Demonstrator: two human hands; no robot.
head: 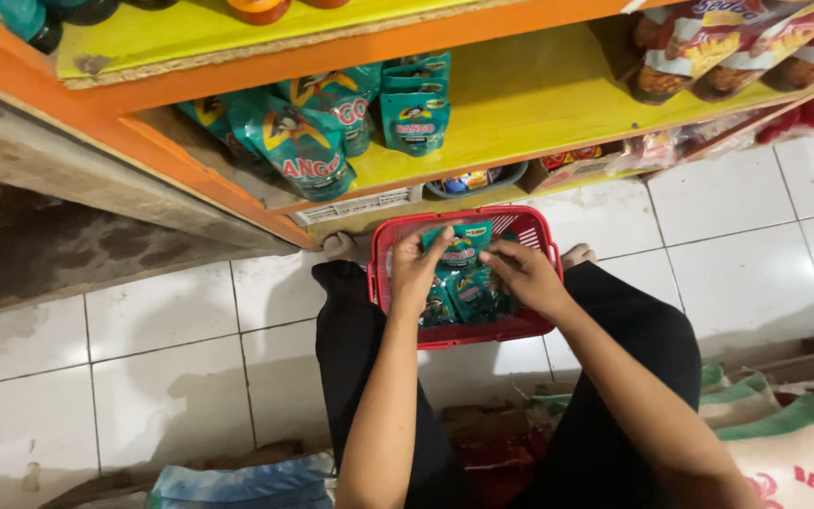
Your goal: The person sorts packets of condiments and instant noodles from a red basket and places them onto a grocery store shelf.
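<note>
Teal snack packets (459,273) are lying heaped in the red plastic basket (542,226), which is sitting on the white tile floor (162,377) between the person's feet, keeping the stock within reach. Left hand (414,273) is pinching the top packet at its 9 o'clock edge; right hand (525,275) is gripping it at 3 o'clock. More teal packets (308,141) are leaning on the yellow shelf (520,104) at 12 o'clock.

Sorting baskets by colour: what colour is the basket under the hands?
Red; the basket shows best in the head view.
</note>
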